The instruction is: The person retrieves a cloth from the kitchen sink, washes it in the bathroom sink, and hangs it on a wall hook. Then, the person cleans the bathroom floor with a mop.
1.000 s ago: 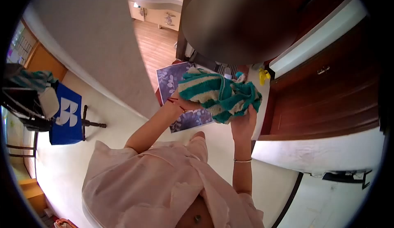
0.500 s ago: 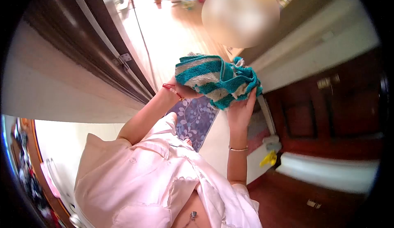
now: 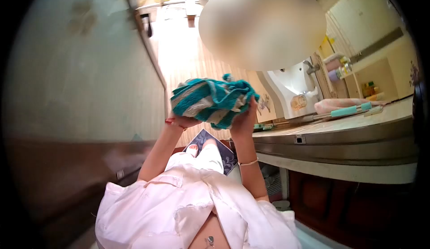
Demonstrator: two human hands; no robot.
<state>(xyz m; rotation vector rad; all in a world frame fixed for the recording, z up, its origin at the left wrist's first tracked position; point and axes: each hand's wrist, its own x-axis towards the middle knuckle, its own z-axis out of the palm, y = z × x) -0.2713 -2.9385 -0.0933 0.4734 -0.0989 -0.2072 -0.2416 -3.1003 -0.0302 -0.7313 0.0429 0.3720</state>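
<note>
A bunched towel with teal and beige stripes (image 3: 210, 101) is held up in front of my body. My left hand (image 3: 186, 121) is under its left side, with most of the fingers hidden beneath the cloth. On the right side, my right hand (image 3: 245, 119) grips the towel, its thumb lying against the edge of the cloth. A red string bracelet circles my left wrist, and a pale bangle (image 3: 248, 162) sits on my right forearm.
A white sink (image 3: 291, 87) with a faucet stands at the right, beside bottles and a pinkish cloth (image 3: 340, 104). A purple leaf-patterned mat (image 3: 227, 156) lies under my feet. A frosted panel (image 3: 85, 69) fills the left side. A grey blurred oval covers the upper middle.
The view has turned and moved from the doorway into the room with the sink. Both hands still hold the towel, which now appears slightly further left.
</note>
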